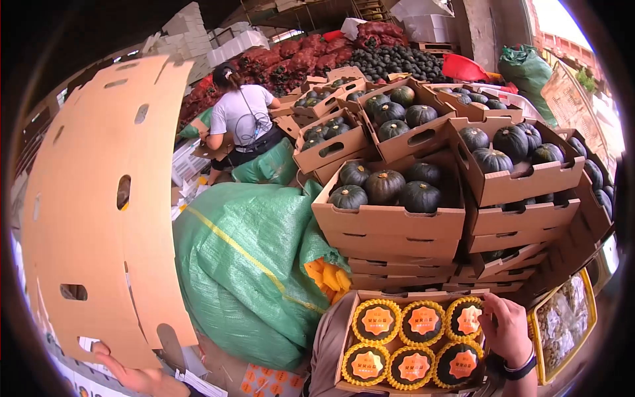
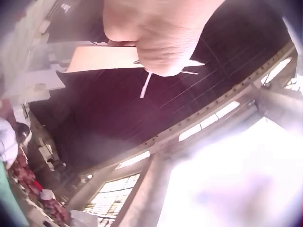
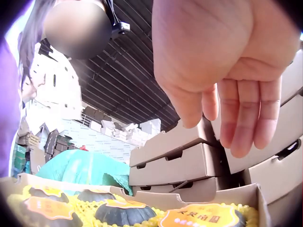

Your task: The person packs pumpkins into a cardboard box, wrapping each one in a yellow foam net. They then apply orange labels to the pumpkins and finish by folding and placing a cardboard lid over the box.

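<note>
My left hand [image 1: 129, 376] grips a tall flat cardboard box blank [image 1: 89, 218] with oval cutouts by its lower edge. In the left wrist view, the left hand [image 2: 154, 35] covers part of the board's edge [image 2: 106, 57]. A shallow cardboard box [image 1: 413, 291] at the lower right holds dark green squashes [image 1: 456, 380] in yellow foam nets, with orange labels [image 1: 423, 319] on top. Over its right edge is my right hand [image 1: 509, 331], close to the far right squash. The right wrist view shows the right hand [image 3: 222, 61] with relaxed fingers and nothing held.
Stacked cardboard trays of squashes [image 1: 385, 187] rise behind the box. A large green woven sack [image 1: 245, 258] with orange pieces at its mouth lies left of it. A yellow crate [image 1: 562, 331] stands at right. Farther back, a person [image 1: 245, 119] bends beside red net bags [image 1: 291, 59].
</note>
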`<state>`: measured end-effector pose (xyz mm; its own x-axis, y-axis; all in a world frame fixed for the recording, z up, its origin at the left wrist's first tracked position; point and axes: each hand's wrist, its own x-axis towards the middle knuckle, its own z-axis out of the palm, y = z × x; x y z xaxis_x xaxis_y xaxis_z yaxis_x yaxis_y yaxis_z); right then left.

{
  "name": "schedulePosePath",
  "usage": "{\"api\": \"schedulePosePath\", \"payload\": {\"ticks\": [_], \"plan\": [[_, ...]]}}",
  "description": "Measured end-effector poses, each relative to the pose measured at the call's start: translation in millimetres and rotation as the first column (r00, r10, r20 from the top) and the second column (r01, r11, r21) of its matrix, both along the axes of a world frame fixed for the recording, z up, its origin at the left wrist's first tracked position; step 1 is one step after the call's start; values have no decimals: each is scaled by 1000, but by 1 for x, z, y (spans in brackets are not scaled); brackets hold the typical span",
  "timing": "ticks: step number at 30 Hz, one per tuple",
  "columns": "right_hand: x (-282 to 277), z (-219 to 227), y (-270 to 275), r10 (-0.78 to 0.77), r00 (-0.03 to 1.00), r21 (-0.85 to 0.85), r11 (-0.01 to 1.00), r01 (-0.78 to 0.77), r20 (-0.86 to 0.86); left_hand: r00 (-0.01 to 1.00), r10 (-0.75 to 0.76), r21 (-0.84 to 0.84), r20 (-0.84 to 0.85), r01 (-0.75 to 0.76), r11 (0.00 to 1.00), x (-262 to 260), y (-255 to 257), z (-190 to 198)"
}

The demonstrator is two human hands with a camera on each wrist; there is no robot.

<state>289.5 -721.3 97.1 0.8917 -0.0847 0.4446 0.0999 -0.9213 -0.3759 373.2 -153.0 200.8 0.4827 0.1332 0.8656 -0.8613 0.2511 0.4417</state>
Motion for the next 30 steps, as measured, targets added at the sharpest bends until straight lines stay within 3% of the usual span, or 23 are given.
{"api": "schedulePosePath", "payload": {"ticks": [1,2,4,6,8,9,10,12,13,14,16,17,18,20,21,22,23,24,26,27,28,29,30], "plan": [[1,5,4,44,999,-22,999,-43,30,980,-195,-131,-44,188,973,22,-29,-6],[2,11,9,88,994,-49,995,-85,58,946,-236,-203,-222,192,960,42,-35,-21],[3,34,21,115,984,-108,989,-101,135,822,-422,-359,-383,288,888,73,-120,-35],[9,32,29,23,851,-161,984,72,525,742,-365,-445,-562,101,890,68,-203,-49],[7,38,30,152,699,-393,898,197,698,599,-599,-493,-531,357,794,64,-238,-78],[8,46,39,197,670,-443,870,217,716,524,-670,-522,-525,424,740,52,-255,-84],[0,58,51,230,733,-506,844,177,640,447,-730,-548,-518,481,684,39,-268,-89],[-4,64,54,276,805,-478,878,10,525,387,-810,-491,-440,651,578,18,-276,-98],[-1,72,50,272,750,-308,947,-96,603,318,-867,-352,-383,818,456,21,-265,-110],[-2,76,40,222,724,-189,974,-129,653,275,-831,-220,-484,881,419,18,-249,-117],[0,80,32,30,549,116,966,-229,835,398,-574,168,-715,896,412,52,-218,-143],[-1,79,28,-34,486,179,950,-256,873,397,-579,170,-712,897,407,54,-220,-138],[-4,80,28,-97,425,236,928,-288,900,566,-546,170,-618,774,610,57,-226,-126],[-17,80,32,16,444,123,952,-281,896,840,-355,84,-412,423,902,75,-244,-86],[-23,76,37,76,481,81,951,-298,874,924,-211,-1,-320,222,975,83,-253,-66],[-30,72,42,134,523,45,948,-315,842,967,-45,-107,-252,18,994,87,-260,-53],[-38,72,45,126,565,68,948,-310,816,973,34,-166,-227,-73,983,89,-256,-53],[-42,62,48,-4,579,281,877,-390,815,970,118,-223,-211,-166,961,90,-252,-52],[-55,45,41,-175,640,504,777,-377,748,994,-63,158,85,49,986,109,-211,-63],[-64,48,45,-157,692,460,843,-277,705,995,51,277,89,-74,958,108,-201,-70],[-66,43,48,-66,719,355,898,-259,692,995,-95,187,40,86,979,104,-202,-80],[-72,47,53,17,825,150,981,-123,565,999,32,288,-16,-26,957,90,-199,-87],[-77,50,60,55,913,-82,996,-23,405,985,163,398,-55,-128,908,73,-193,-89]]}}
